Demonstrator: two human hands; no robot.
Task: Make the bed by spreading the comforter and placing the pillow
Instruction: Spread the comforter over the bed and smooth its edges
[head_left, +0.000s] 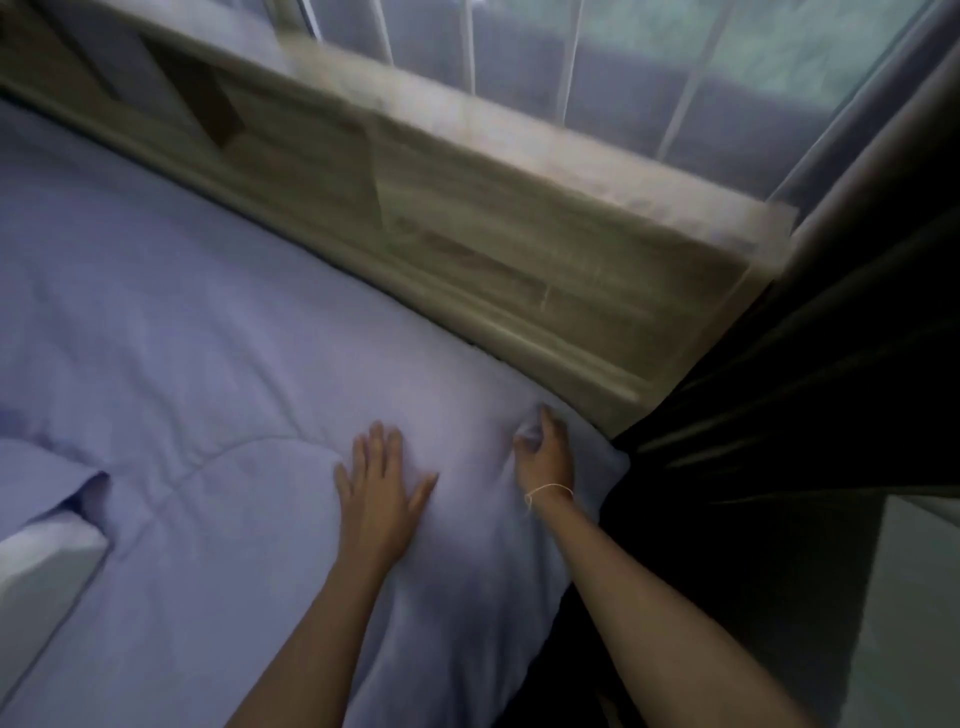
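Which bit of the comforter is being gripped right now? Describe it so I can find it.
Start at the wooden headboard and follow it down to the dark curtain. There the lilac comforter ends in a corner, bunched in the right hand; the left hand only presses flat fabric.

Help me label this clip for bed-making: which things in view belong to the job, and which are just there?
Part of the job:
- pale lilac quilted comforter
- left hand, flat on the comforter
- right hand, fingers gripping the comforter's corner
- white bedding at lower left, perhaps the pillow

Just there:
- light wooden headboard
- sheer white curtain
- dark drape
- thin white wrist string
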